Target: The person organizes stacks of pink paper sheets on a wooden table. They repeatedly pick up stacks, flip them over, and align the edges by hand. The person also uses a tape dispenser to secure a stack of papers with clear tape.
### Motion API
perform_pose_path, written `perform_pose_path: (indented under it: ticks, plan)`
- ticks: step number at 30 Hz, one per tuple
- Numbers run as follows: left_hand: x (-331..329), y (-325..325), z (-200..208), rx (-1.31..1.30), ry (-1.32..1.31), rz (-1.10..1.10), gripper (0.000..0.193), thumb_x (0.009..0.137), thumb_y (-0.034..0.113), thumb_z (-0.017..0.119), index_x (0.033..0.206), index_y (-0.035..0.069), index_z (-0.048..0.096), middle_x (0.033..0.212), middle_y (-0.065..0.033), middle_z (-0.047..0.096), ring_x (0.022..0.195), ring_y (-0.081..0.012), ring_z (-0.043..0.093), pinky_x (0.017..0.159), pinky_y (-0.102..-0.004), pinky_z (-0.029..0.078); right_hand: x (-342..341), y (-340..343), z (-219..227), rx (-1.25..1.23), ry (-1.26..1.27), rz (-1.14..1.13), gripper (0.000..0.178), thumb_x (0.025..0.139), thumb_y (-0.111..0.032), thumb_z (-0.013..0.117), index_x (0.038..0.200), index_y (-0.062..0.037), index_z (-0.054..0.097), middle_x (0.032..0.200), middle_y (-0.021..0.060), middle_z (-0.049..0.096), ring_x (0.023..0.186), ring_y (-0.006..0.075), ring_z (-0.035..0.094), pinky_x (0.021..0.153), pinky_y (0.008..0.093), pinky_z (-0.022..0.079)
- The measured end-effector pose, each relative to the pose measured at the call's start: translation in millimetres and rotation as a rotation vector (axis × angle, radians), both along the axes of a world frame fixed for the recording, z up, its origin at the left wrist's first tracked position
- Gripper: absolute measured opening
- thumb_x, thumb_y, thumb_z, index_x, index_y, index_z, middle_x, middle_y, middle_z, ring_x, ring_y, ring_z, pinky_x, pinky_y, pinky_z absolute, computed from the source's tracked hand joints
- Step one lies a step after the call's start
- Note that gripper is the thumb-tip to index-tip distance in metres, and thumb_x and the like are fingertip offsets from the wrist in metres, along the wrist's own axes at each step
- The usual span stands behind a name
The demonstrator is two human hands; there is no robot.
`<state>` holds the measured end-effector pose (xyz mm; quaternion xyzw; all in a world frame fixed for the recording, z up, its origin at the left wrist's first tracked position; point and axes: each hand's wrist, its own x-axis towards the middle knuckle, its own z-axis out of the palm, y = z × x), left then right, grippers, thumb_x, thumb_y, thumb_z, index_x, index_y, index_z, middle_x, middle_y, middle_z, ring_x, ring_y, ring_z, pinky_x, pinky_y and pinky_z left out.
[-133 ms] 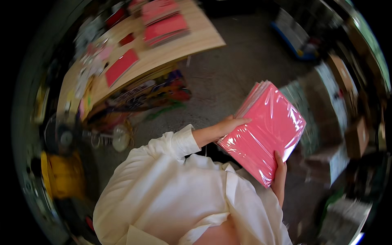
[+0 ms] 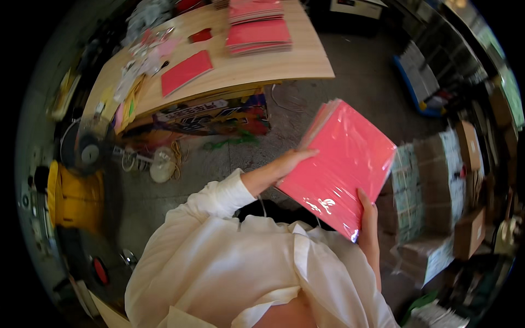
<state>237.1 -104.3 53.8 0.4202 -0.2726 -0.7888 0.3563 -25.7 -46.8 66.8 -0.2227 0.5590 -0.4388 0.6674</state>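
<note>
A thick stack of pink-red folders or booklets in glossy clear wrap (image 2: 342,164) is held in front of my body, tilted. My left hand (image 2: 295,162) grips its left edge, thumb on top and fingers hidden beneath. On the lower right edge, my right hand (image 2: 369,213) is closed with its thumb over the wrap; the other fingers are mostly hidden. Whether the pieces are folders or booklets I cannot tell.
Ahead on the left stands a wooden table (image 2: 306,60) bearing further red stacks (image 2: 259,37), a single red booklet (image 2: 187,72) and scraps. A fan (image 2: 87,153) and a yellow chair (image 2: 76,197) are at left. Wrapped bundles (image 2: 437,186) and cardboard boxes (image 2: 469,234) line the right.
The view has turned, so the table and its red stacks appear further right and higher. Both hands keep hold of the wrapped stack, which sits slightly further left in view.
</note>
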Motion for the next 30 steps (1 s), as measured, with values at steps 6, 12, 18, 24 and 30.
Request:
perform_pose_path:
  ticks: [6, 12, 18, 24, 30]
  plan:
    - [141, -45, -17, 0.024, 0.007, 0.241, 0.062, 0.097, 0.040, 0.058, 0.135, -0.007, 0.048, 0.128, -0.0218, 0.060, 0.109, -0.0264, 0.065, 0.092, -0.0375, 0.054, 131, -117, -8, 0.012, -0.090, 0.322, 0.052, 0.092, -0.028, 0.068, 0.128, 0.0063, 0.053, 0.118, 0.0149, 0.063, 0.102, 0.0207, 0.065, 0.086, 0.0326, 0.053]
    - [231, -125, -22, 0.114, -0.107, 0.215, 0.058, 0.093, 0.029, 0.065, 0.135, -0.007, 0.048, 0.129, -0.0226, 0.059, 0.113, -0.0278, 0.064, 0.096, -0.0389, 0.053, 217, -220, -48, 0.057, -0.180, 0.427, 0.059, 0.092, -0.031, 0.068, 0.132, 0.0074, 0.048, 0.120, 0.0186, 0.061, 0.103, 0.0234, 0.064, 0.087, 0.0341, 0.054]
    - [322, -218, -47, 0.255, -0.249, 0.067, 0.055, 0.091, 0.031, 0.068, 0.130, -0.005, 0.054, 0.122, -0.0192, 0.064, 0.104, -0.0234, 0.067, 0.090, -0.0356, 0.054, 297, -261, -87, 0.165, -0.262, 0.335, 0.054, 0.097, -0.032, 0.062, 0.134, 0.0018, 0.044, 0.128, 0.0150, 0.058, 0.113, 0.0249, 0.060, 0.094, 0.0399, 0.052]
    - [388, -290, -58, 0.307, -0.334, -0.102, 0.062, 0.083, 0.030, 0.076, 0.131, -0.002, 0.053, 0.123, -0.0142, 0.064, 0.104, -0.0186, 0.066, 0.089, -0.0331, 0.054, 366, -276, -98, 0.437, -0.569, 0.308, 0.050, 0.097, -0.033, 0.062, 0.135, -0.0061, 0.045, 0.135, 0.0062, 0.053, 0.126, 0.0218, 0.050, 0.110, 0.0386, 0.039]
    - [476, -353, -80, 0.275, -0.541, -0.347, 0.077, 0.076, 0.025, 0.081, 0.139, -0.005, 0.046, 0.134, -0.0163, 0.056, 0.120, -0.0207, 0.057, 0.098, -0.0316, 0.047, 461, -283, -135, 0.719, -0.638, 0.229, 0.049, 0.090, -0.027, 0.072, 0.129, -0.0078, 0.050, 0.128, 0.0043, 0.056, 0.119, 0.0191, 0.053, 0.108, 0.0362, 0.041]
